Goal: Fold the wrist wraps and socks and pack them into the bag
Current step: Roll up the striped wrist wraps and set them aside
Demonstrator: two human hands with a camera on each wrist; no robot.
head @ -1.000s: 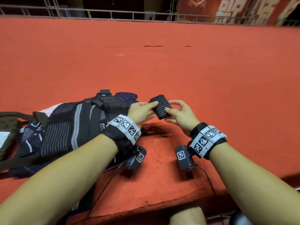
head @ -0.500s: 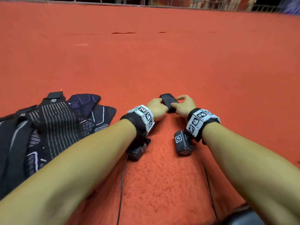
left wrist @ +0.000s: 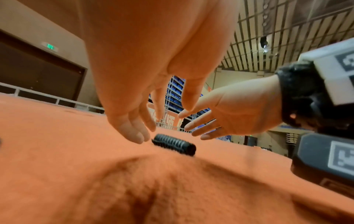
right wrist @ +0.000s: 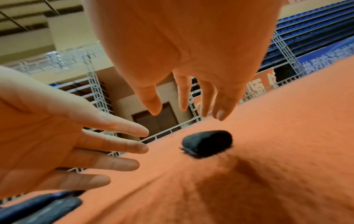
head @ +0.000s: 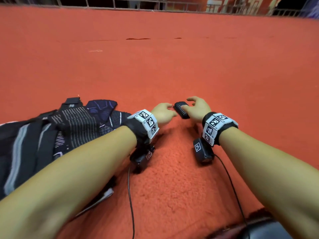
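Across the whole scene the red carpet (head: 172,75) is stretching out, running back to a metal railing (head: 155,4) along the far edge, and near the person it is rising into a fuzzy hump. Over on the left, the dark patterned bag (head: 69,128) is lying flat on that carpet, black straps and pale stripes showing, with the left forearm crossing over its near side. Both bare forearms are reaching forward from the bottom of the head view, each wearing a black wristband with white coded marker blocks and a small black camera hanging under the wrist, a thin cable trailing back from each.

Now to the hands: the left hand (head: 163,112) is hovering just left of the roll, fingers straight and loosely spread, gripping nothing. From the left wrist view its fingertips (left wrist: 137,134) are sitting right beside the roll's end, and whether they are touching it I cannot tell. The right hand (head: 196,107) is hanging just right of the roll, fingers relaxed and splayed, also holding nothing; the right wrist view is showing clear air between those fingers and the roll.

And the smallest piece: the rolled black wrist wrap (head: 181,110), ribbed with pale lines, is lying on the carpet between the 2 hands, at the far edge of the hump, well apart from the bag.
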